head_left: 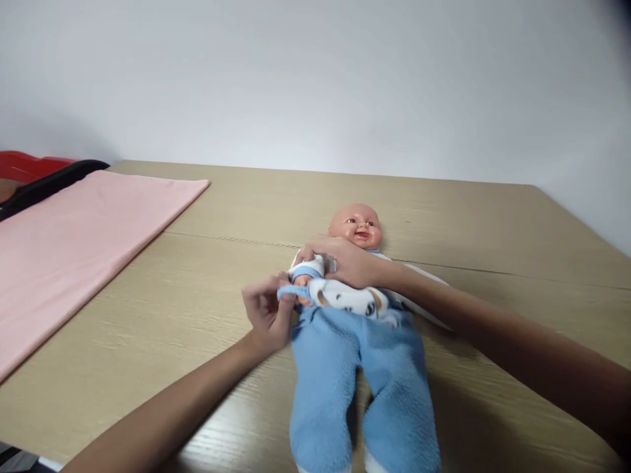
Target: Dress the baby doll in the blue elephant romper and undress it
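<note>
A baby doll (pixel 355 226) lies on its back on the wooden table (pixel 207 289), head away from me, in a white printed top and blue fleece trousers (pixel 362 381). My left hand (pixel 266 312) pinches the blue cuff of the sleeve (pixel 288 293) at the doll's arm. Reaching across the doll's chest, my right hand (pixel 345 259) grips the white sleeve near the shoulder, fingers curled on the fabric.
A pink cloth (pixel 73 243) lies flat over the left part of the table. Behind it sit a black edge (pixel 49 184) and a red object (pixel 24 164). A plain white wall stands beyond the table's far edge.
</note>
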A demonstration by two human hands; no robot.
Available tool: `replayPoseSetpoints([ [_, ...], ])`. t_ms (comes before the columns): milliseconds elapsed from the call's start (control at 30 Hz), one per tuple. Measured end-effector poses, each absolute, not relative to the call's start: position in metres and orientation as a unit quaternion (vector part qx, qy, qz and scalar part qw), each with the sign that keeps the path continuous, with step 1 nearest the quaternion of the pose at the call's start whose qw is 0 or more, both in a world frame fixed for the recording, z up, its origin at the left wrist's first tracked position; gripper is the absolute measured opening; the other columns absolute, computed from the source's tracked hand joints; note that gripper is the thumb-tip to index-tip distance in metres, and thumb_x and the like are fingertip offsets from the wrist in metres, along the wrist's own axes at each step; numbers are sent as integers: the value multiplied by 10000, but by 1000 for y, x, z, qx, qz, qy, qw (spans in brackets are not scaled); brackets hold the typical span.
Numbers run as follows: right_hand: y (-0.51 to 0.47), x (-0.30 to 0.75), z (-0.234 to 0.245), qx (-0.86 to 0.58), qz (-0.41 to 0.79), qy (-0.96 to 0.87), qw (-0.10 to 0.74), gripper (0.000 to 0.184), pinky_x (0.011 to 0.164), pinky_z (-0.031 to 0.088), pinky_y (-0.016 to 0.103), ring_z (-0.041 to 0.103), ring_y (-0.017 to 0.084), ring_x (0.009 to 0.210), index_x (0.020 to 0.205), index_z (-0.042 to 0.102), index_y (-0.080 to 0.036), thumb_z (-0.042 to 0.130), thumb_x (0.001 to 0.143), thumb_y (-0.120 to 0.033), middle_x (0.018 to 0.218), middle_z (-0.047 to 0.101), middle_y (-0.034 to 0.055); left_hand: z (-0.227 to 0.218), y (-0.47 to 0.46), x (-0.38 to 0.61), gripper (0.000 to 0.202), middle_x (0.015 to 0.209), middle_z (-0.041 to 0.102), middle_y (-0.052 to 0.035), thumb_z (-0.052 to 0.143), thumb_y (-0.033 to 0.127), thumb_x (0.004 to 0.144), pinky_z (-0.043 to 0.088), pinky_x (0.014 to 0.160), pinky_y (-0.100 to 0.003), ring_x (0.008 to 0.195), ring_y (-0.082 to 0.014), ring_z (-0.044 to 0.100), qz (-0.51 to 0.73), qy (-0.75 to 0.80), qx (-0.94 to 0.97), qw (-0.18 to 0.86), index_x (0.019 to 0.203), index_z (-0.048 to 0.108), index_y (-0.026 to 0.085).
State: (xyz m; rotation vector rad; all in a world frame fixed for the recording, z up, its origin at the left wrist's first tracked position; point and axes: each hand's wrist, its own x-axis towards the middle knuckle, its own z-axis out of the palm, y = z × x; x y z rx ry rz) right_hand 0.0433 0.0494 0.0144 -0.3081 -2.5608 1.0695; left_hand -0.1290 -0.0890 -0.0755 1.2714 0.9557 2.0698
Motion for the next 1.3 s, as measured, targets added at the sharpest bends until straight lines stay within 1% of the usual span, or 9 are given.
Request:
replayPoseSetpoints([
  [133, 59, 40, 8, -112, 357, -909, 183, 144, 988, 520, 377, 695, 243, 1064, 1020, 675, -198, 709, 944, -316, 1170, 801, 114, -39, -79, -136, 311, 644, 526, 87, 843, 492, 993, 377, 532, -209, 539, -96, 452, 726, 380, 426, 383, 1000, 629, 267],
  [233, 60, 44, 15, -103, 358, -914, 162, 216, 1120, 492, 417, 681, 269, 1223, 1124, 724, -204, 724, 923, -283, 1292, 785, 115, -24, -70, -143, 393, 553, 406, 120, 908, 531, 919, 308, 483, -201, 483, -88, 340, 670, 399, 398, 483, 957, 635, 252],
  [333, 54, 49, 30, -123, 417, -890, 135, 239, 1196, 470, 404, 646, 274, 1387, 1184, 757, -205, 660, 979, -279, 1452, 731, 138, -26, -64, -147, 443, 681, 592, 66, 964, 556, 845, 462, 610, -204, 624, -104, 538, 663, 433, 409, 453, 915, 668, 234],
  [400, 46, 52, 40, -174, 473, -855, 123, 242, 1182, 489, 375, 653, 263, 1394, 1138, 770, -217, 580, 1052, -339, 1428, 747, 119, -31, -62, -146, 454, 839, 693, 21, 973, 574, 823, 534, 748, -214, 800, -128, 644, 668, 446, 414, 428, 889, 685, 229],
  [567, 12, 50, 53, -374, 365, -847, 96, 234, 919, 512, 343, 718, 258, 1081, 1037, 721, -198, 671, 1050, -425, 1186, 802, 100, -38, -63, -150, 458, 1180, 778, -12, 995, 555, 792, 584, 919, -239, 1046, -162, 724, 643, 405, 367, 537, 907, 672, 250],
  [800, 2, 36, 39, -445, 290, -838, 123, 154, 705, 393, 301, 672, 201, 871, 1096, 641, -183, 601, 1091, -332, 985, 772, 50, -53, -37, -159, 618, 877, 750, 35, 1027, 592, 694, 537, 652, -228, 723, -133, 668, 603, 437, 360, 562, 1003, 616, 251],
  [933, 2, 33, 39, -455, 255, -841, 142, 227, 756, 428, 314, 719, 229, 933, 1257, 661, -157, 625, 1047, -237, 1085, 814, 89, -51, -30, -162, 635, 864, 716, 36, 1043, 585, 667, 512, 626, -213, 705, -116, 631, 587, 432, 380, 570, 958, 604, 230],
  [1133, -4, 33, 45, -456, 133, -872, 115, 402, 857, 492, 371, 777, 339, 1069, 1264, 761, -139, 651, 1077, -477, 1183, 843, 175, -55, -32, -172, 655, 826, 710, 56, 1030, 552, 719, 497, 574, -214, 625, -116, 615, 543, 419, 371, 626, 1058, 553, 258],
  [1300, -1, 32, 39, -443, 141, -872, 150, 264, 952, 495, 358, 758, 305, 1176, 1224, 748, -165, 574, 1129, -340, 1254, 830, 151, -65, -16, -172, 627, 822, 690, 61, 1002, 582, 752, 478, 564, -211, 623, -111, 596, 526, 414, 382, 637, 1052, 557, 257],
])
